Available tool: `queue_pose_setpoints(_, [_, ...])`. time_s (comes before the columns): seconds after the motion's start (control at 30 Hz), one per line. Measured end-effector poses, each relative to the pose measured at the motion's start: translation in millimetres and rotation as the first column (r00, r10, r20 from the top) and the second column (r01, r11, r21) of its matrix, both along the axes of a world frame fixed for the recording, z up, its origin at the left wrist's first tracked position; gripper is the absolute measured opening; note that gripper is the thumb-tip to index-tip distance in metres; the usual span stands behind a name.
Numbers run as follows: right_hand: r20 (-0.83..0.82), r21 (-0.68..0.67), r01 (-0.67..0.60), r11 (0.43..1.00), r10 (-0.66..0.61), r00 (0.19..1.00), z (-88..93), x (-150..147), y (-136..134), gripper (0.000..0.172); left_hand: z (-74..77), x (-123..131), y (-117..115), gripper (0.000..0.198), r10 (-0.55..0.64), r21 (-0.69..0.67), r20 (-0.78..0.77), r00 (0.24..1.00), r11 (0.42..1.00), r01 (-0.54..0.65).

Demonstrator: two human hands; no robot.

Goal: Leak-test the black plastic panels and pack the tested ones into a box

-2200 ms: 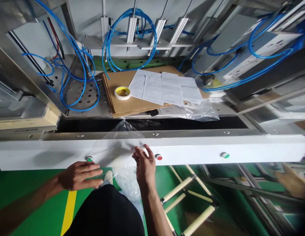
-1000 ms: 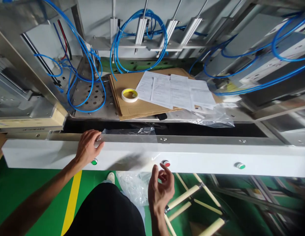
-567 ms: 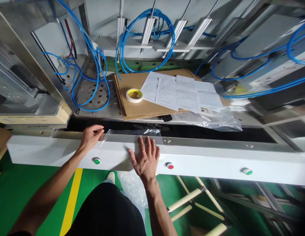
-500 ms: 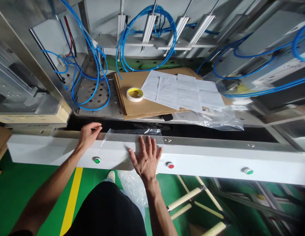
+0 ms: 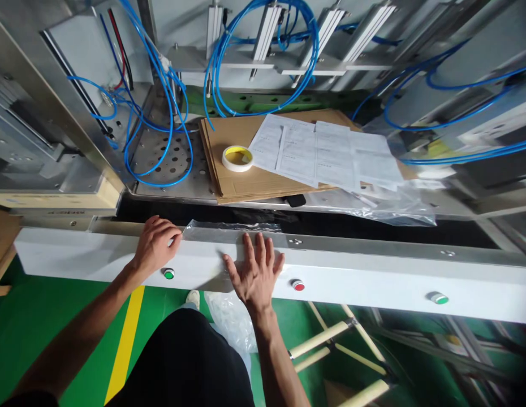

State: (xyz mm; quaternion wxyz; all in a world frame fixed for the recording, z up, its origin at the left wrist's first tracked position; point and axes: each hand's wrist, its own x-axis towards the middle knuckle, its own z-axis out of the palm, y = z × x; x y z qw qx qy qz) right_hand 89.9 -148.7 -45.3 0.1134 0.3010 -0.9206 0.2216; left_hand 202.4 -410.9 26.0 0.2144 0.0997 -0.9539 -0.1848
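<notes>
Head cam: right hand (image 5: 257,271) just landed flat, fingers spread, on the plastic bag (image 5: 229,232) across the white bar (image 5: 373,277). Left hand (image 5: 155,246) pinches its corner, so it's pinned.

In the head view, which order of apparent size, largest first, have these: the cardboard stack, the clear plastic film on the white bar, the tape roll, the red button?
1. cardboard stack, though papers cover part
2. clear plastic film, nearer the camera
3. tape roll
4. red button, clearly smallest
</notes>
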Motion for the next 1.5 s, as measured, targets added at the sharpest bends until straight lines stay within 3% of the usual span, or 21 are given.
queue_pose_setpoints(0.23, [-0.006, -0.004, -0.009, 1.000, 0.009, 1.000, -1.6, -0.8, 0.2, 0.077, 3.2, 3.6, 0.3, 0.007, -0.058, -0.074, 0.015, 0.998, 0.996, 0.059])
queue_pose_setpoints(0.5, [-0.021, 0.012, -0.012, 1.000, 0.012, 1.000, -0.5, -1.3, -0.2, 0.076, 4.2, 1.6, 1.7, 0.020, -0.061, -0.106, 0.046, 0.997, 0.992, 0.065])
queue_pose_setpoints(0.73, [-0.016, 0.012, -0.015, 1.000, 0.015, 1.000, -0.4, -1.1, 0.5, 0.079, 0.8, -1.7, 8.8, 0.027, 0.010, -0.067, 0.031, 0.999, 0.998, -0.008])
queue_pose_setpoints(1.03, [-0.012, 0.004, -0.004, 1.000, 0.004, 1.000, 1.9, -0.7, -1.0, 0.074, -14.2, 2.7, -0.8, 0.026, 0.152, 0.043, -0.062, 0.986, 0.988, -0.150])
queue_pose_setpoints(1.23, [-0.026, 0.001, -0.012, 1.000, 0.012, 1.000, -1.1, -1.0, 0.1, 0.077, -7.3, 6.3, 10.0, 0.015, 0.109, -0.037, -0.046, 0.993, 0.993, -0.111])
queue_pose_setpoints(1.5, [-0.042, 0.014, -0.013, 1.000, 0.014, 0.999, 0.9, -0.5, -0.4, 0.075, -8.8, 1.5, 15.0, 0.022, 0.094, -0.167, 0.020, 0.995, 0.982, -0.089])
